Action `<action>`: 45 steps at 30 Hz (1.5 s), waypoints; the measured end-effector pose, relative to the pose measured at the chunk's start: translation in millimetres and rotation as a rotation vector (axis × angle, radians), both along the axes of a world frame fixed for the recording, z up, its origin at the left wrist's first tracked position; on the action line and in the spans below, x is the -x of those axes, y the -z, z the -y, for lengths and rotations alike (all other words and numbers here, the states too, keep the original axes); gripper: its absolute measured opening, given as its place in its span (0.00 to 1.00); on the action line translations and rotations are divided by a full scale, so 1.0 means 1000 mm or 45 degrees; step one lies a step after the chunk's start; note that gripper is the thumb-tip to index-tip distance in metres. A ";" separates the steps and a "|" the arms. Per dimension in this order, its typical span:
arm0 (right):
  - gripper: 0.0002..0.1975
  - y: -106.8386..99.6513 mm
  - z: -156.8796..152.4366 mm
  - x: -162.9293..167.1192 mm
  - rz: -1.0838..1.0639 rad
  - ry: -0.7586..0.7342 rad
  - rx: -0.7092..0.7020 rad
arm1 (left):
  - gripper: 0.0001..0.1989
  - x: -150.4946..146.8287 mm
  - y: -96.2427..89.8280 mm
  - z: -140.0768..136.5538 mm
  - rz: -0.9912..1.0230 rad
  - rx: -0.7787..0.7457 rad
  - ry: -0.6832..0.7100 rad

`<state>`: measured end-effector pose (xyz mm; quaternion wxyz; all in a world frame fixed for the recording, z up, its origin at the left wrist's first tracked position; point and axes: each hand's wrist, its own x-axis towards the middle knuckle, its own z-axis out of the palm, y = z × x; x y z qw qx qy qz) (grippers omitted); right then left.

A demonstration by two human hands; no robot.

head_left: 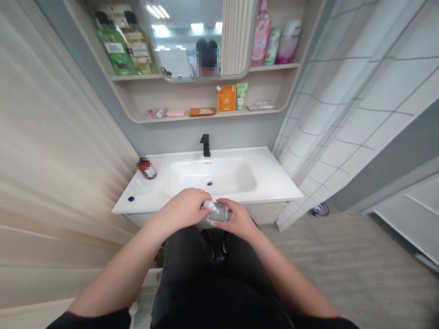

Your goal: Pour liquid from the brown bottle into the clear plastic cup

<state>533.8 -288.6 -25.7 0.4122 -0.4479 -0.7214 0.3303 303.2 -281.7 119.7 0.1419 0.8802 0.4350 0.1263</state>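
Observation:
Close to my body, just past the front edge of the sink, I hold a small transparent bottle (218,213) lying on its side. My right hand (239,220) grips the bottle's right end between thumb and fingers. At the other end, the fingers of my left hand (191,205) are closed on its white top (208,205). Whether that top is a screw cap or a pump cannot be made out. Behind my hands is the white washbasin (254,180) with a black faucet (205,145).
A reddish-brown bottle (147,169) and a small round black piece (131,198) are on the counter's left side. Above, the shelf (144,119) holds an orange pouch (227,98), a green tube (241,95) and soap-like bars. Curtain (51,137) left, tiled wall (318,114) right.

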 end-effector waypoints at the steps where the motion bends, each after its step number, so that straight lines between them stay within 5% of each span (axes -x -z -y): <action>1: 0.39 -0.001 0.000 0.003 0.002 -0.011 0.005 | 0.08 -0.006 0.001 -0.002 -0.065 -0.010 0.025; 6: 0.39 -0.004 0.003 0.009 0.000 -0.035 0.015 | 0.09 -0.019 0.018 -0.009 -0.177 -0.059 0.034; 12: 0.37 -0.004 0.004 0.005 -0.016 -0.045 0.033 | 0.17 -0.009 0.016 -0.010 -0.061 -0.026 0.280; 18: 0.39 -0.009 0.005 0.006 -0.053 -0.052 0.010 | 0.12 -0.008 0.019 -0.010 -0.104 -0.047 0.005; 21: 0.39 -0.007 0.006 0.008 -0.003 -0.046 -0.014 | 0.07 -0.005 0.020 -0.005 -0.114 0.011 0.074; 25: 0.40 -0.002 0.010 0.009 -0.026 -0.070 0.019 | 0.24 0.000 0.023 0.006 0.089 0.044 0.178; 28: 0.41 -0.002 0.013 0.009 -0.030 -0.059 0.029 | 0.31 -0.004 0.028 0.015 0.154 0.042 -0.053; 32: 0.40 -0.006 0.017 0.009 0.006 -0.059 0.043 | 0.18 -0.011 0.038 0.024 0.138 0.056 -0.252; 34: 0.39 -0.006 0.017 0.010 0.019 -0.054 0.047 | 0.19 -0.012 0.044 0.026 0.221 0.083 -0.203; 39: 0.39 -0.001 0.015 0.010 -0.051 -0.072 0.039 | 0.40 -0.009 0.060 0.024 0.431 0.115 -0.037; 43: 0.40 0.001 0.012 0.008 -0.065 -0.060 0.049 | 0.33 -0.006 0.070 0.021 0.471 0.056 -0.160; 45: 0.39 0.002 0.011 0.007 -0.048 -0.052 0.057 | 0.33 -0.004 0.073 0.021 0.502 0.091 -0.040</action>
